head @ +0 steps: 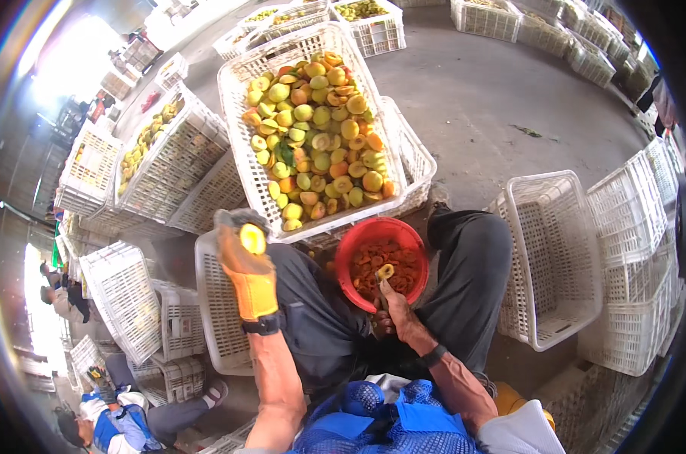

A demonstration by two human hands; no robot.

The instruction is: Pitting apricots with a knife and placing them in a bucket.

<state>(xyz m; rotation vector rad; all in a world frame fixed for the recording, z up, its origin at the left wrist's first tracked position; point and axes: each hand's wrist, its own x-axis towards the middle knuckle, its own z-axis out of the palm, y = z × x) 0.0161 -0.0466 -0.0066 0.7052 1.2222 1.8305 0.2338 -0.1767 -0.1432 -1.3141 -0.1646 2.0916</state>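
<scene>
My left hand, in an orange and grey work glove, holds a halved yellow fruit, probably a peach, cut face up. It is over the rim of a white crate at my left leg. My bare right hand grips a small coring tool whose tip carries a piece of fruit core. That tip is above a red bucket between my legs, partly filled with reddish-brown pits and scraps. Ahead, a large white plastic crate tilts towards me, full of halved yellow-green peaches.
A white crate and stacked crates stand on my right. Fruit-filled crates and tilted crates are on my left. A co-worker sits at lower left. More crates line the far floor.
</scene>
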